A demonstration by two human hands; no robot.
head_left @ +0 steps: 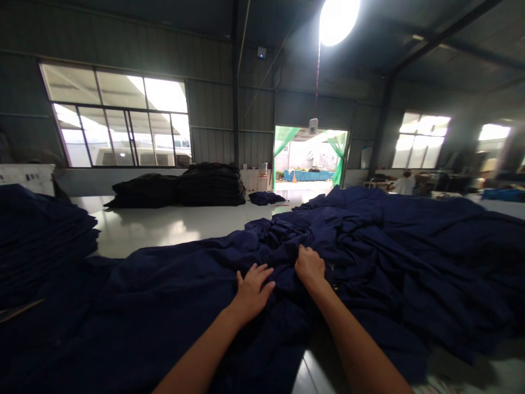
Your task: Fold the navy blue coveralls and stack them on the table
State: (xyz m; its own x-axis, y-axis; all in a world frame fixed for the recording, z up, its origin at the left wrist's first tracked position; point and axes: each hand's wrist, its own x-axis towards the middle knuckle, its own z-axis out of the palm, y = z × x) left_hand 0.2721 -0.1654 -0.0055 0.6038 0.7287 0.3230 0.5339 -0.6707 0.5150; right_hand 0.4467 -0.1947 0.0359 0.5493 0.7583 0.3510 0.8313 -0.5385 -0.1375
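Note:
Dark blue fabric [172, 295] spreads across the table in front of me and bunches into a large crumpled heap [394, 246] on the right. My left hand [253, 290] lies on the fabric near the middle, its fingers spread. Just right of it, my right hand [310, 266] is closed on a fold of the same fabric, knuckles up. Its fingertips are partly hidden by the cloth and the hand.
A folded stack of blue cloth [41, 241] stands at the left, with a blade-like metal thing [20, 311] near it. Dark stacks [211, 185] and a small blue bundle [266, 198] lie farther back on the pale tabletop [151, 224]. A lamp [338, 21] hangs overhead.

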